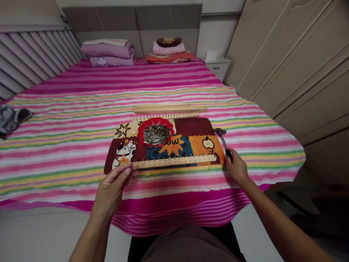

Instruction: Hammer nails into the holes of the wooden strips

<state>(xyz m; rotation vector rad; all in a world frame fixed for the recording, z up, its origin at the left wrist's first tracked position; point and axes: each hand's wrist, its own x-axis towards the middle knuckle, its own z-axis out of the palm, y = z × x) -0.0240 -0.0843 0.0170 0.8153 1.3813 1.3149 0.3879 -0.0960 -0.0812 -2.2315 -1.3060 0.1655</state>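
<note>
My right hand (236,167) is wrapped round the black handle of a claw hammer (222,138), whose metal head lies by the right edge of a patterned mat (195,128). With thumb and fingers pinched together, my left hand (116,183) grips the left end of a wooden strip (174,161). Nails stand up in a row along this strip, and small dark marks dot its face. Behind it on the mat sits a red scalloped bowl (140,135) heaped with loose nails (156,134).
Beyond the bowl lies another nail-studded strip (188,115), with plain wooden strips (163,108) behind it. Everything rests on a striped bedspread (68,127). Folded bedding (109,51) is stacked near the headboard (117,22). A wardrobe (286,54) stands on the right.
</note>
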